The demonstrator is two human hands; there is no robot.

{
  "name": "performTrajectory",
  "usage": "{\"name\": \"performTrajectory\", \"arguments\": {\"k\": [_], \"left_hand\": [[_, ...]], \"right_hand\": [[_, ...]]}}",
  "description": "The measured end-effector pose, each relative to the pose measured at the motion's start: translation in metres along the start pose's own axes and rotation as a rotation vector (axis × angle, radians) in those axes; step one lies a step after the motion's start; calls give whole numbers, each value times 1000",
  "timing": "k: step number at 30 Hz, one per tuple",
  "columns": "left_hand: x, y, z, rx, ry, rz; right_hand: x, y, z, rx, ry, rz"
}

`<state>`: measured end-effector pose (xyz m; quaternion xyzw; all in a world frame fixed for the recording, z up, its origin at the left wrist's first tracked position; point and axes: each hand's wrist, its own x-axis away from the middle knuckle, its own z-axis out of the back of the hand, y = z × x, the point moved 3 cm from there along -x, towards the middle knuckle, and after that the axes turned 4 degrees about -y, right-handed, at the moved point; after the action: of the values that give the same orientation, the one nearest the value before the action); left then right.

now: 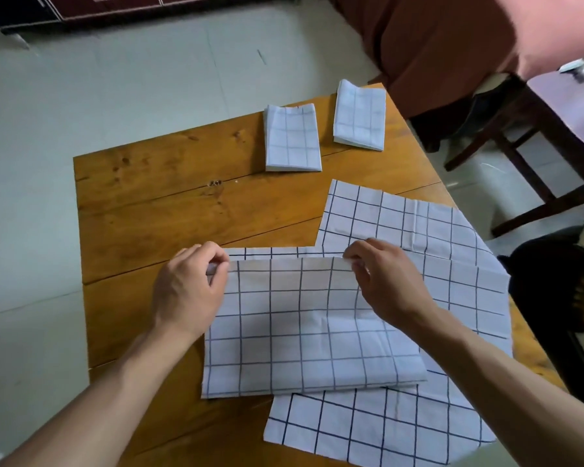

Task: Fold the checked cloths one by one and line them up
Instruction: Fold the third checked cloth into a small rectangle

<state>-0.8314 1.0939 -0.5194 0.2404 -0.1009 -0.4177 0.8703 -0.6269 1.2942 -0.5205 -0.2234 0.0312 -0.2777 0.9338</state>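
Lying doubled over on the table [142, 210], white with dark grid lines: the checked cloth [304, 328], overlapping a flat cloth [452, 251] beneath. Pinching its far corners, left hand [189, 291] and right hand [385, 284]. Resting beyond, near the table's far edge: two folded cloths [292, 138], side by side.

Soft even daylight, faint shadows, wide-angle edge distortion

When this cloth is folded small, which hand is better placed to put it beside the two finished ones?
Probably the left hand. The free spot in the row is left of the nearer folded cloth, on its side. The right hand would cross over. Both now pinch the cloth being folded.
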Motion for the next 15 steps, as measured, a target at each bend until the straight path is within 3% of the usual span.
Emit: {"name": "performTrajectory", "arguments": {"k": [9, 15], "left_hand": [[-21, -21, -33, 12, -37, 11], [-21, -22, -43, -51, 22, -5]], "right_hand": [[-22, 14, -23, 73, 28, -49], [-16, 13, -26, 130, 80, -110]]}}
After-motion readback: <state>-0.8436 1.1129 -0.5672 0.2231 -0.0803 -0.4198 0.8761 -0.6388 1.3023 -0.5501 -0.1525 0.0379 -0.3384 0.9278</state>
